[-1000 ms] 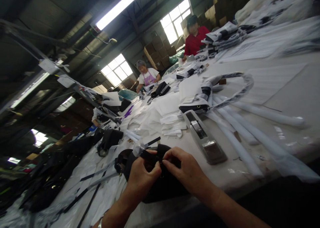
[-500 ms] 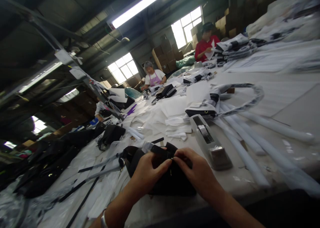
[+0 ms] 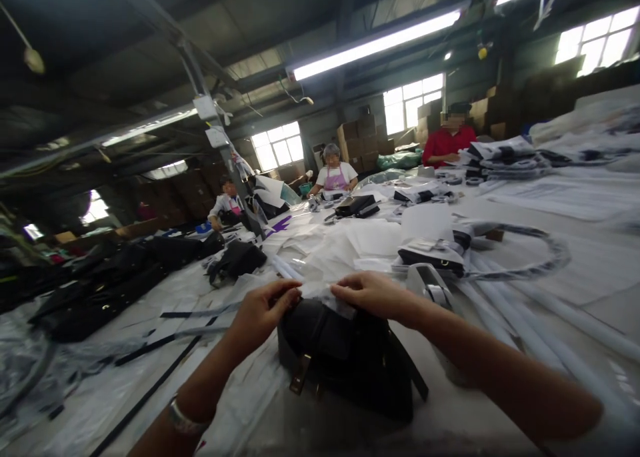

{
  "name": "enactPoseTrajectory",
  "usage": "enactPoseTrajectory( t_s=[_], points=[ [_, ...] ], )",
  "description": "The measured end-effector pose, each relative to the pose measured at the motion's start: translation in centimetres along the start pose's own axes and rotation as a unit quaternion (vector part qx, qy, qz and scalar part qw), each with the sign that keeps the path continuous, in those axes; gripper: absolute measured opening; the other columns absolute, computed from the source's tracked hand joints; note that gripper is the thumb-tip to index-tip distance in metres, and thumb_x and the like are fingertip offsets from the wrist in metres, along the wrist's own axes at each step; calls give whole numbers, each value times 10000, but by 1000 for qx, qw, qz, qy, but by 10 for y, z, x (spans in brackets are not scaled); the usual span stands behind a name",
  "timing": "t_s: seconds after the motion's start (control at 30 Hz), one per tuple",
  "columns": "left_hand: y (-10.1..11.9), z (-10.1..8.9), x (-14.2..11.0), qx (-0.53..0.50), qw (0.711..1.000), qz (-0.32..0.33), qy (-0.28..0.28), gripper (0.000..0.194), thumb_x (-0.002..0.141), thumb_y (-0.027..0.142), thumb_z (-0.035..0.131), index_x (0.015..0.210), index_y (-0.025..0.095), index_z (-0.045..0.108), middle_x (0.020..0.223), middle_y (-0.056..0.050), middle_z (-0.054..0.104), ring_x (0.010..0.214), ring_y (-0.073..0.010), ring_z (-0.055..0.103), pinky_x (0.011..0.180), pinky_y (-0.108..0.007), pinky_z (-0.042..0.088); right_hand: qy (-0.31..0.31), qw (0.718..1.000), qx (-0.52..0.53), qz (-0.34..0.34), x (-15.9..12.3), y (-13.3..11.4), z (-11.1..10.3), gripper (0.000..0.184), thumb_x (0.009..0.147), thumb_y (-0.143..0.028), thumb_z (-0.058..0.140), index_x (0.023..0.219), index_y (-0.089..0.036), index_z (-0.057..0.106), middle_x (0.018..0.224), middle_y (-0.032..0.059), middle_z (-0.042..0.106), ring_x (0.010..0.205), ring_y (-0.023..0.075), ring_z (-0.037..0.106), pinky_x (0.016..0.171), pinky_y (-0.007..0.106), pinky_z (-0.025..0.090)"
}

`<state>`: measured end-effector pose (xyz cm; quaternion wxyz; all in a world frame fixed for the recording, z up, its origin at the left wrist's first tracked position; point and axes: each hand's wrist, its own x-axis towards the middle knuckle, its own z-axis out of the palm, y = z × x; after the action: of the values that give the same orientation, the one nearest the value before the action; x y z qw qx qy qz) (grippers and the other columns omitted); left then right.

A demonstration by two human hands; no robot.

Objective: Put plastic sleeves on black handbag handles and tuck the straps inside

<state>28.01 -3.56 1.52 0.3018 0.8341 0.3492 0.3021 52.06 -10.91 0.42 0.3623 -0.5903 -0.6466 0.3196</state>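
A black handbag [image 3: 345, 363] with gold-coloured metal fittings lies on the table right in front of me, turned so that a strap hangs down its right side. Along its far edge runs a thin whitish wrapping sheet [image 3: 320, 291]. My left hand [image 3: 267, 313] is closed in a pinch at the left end of that sheet, by the bag's upper left corner. At the sheet's other end, my right hand [image 3: 370, 295] pinches it with thumb and fingers. The exact fold between the fingertips is hard to see.
A tape dispenser [image 3: 433, 287] stands behind my right forearm, partly covered. Beyond it lie a wrapped bag [image 3: 433, 253] and white foam tubes [image 3: 525, 323]. Black bags [image 3: 125, 273] are heaped at left. Several people, including one in red [image 3: 449, 143], sit across the table.
The handbag has been turned, and metal fittings now face me. Both hands have moved from its front fastening to the white sheet at its far edge. My view has tilted and shifted left.
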Motion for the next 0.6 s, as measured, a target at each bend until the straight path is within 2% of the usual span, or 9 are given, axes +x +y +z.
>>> enactPoseTrajectory(
  t_s=[0.07, 0.13, 0.17, 0.2, 0.27, 0.33, 0.37, 0.5, 0.6],
  points=[
    [-8, 0, 14, 19, 997, 69, -28, 426, 869, 352, 619, 1281, 241, 614, 1271, -84, 665, 1156, -257, 623, 963, -363, 503, -41, 992, 120, 18, 8, -8, -3, 369, 832, -498, 662, 983, -171, 741, 847, 46, 738, 751, 189, 650, 650, 259, 453],
    [-13, 1, 29, 61, 986, 136, -68, 681, 800, 333, 706, 1432, 279, 457, 1479, -77, 487, 1342, -277, 463, 1085, -404, 398, -48, 968, 246, 20, 10, -16, -9, 356, 791, -442, 733, 1020, -171, 711, 842, 29, 723, 732, 145, 634, 655, 225, 460],
    [-16, 1, 38, 84, 980, 157, -84, 807, 763, 331, 747, 1479, 279, 378, 1507, -86, 449, 1367, -284, 430, 1111, -414, 362, -42, 954, 298, 14, 9, -20, -14, 357, 766, -416, 766, 1023, -176, 701, 854, 21, 715, 743, 132, 634, 690, 218, 473],
    [-18, 1, 47, 107, 976, 167, -93, 888, 739, 334, 770, 1504, 265, 325, 1475, -105, 488, 1338, -288, 465, 1104, -416, 365, -31, 941, 337, 8, 7, -23, -18, 357, 744, -394, 792, 1014, -180, 697, 873, 15, 706, 759, 123, 637, 734, 217, 485],
    [-22, -3, 64, 149, 971, 164, -88, 854, 769, 329, 740, 1506, 214, 323, 1233, -113, 682, 1126, -271, 639, 995, -392, 467, 1, 925, 380, 8, 2, -26, -27, 355, 721, -373, 819, 996, -188, 693, 906, 6, 685, 778, 117, 640, 810, 234, 499],
    [-25, -10, 80, 181, 968, 162, -60, 645, 837, 260, 646, 1440, 165, 439, 979, -77, 757, 904, -233, 711, 853, -340, 533, 42, 928, 370, 13, -6, -22, -33, 363, 737, -403, 807, 1008, -193, 687, 888, -3, 667, 766, 116, 636, 830, 250, 502],
    [-26, -15, 87, 191, 967, 165, -41, 549, 848, 208, 604, 1386, 153, 508, 949, -75, 758, 880, -227, 714, 829, -325, 536, 57, 937, 345, 13, -11, -17, -35, 379, 756, -436, 788, 1026, -193, 681, 866, -5, 663, 760, 120, 634, 827, 257, 502],
    [-15, -37, 101, 217, 956, 194, 30, 438, 820, 102, 545, 1242, 183, 630, 1171, -115, 708, 1083, -276, 657, 947, -379, 478, 51, 979, 197, -15, -29, 4, -35, 561, 826, -574, 668, 1197, -156, 621, 867, 45, 689, 833, 193, 646, 835, 331, 500],
    [6, -45, 100, 284, 931, 226, 43, 391, 835, 132, 561, 1206, 217, 650, 1184, -121, 703, 1077, -313, 656, 927, -427, 484, 76, 982, 172, -21, -32, 3, -38, 723, 872, -679, 509, 1377, -163, 486, 1080, 127, 685, 980, 265, 656, 896, 418, 499]
  ],
)
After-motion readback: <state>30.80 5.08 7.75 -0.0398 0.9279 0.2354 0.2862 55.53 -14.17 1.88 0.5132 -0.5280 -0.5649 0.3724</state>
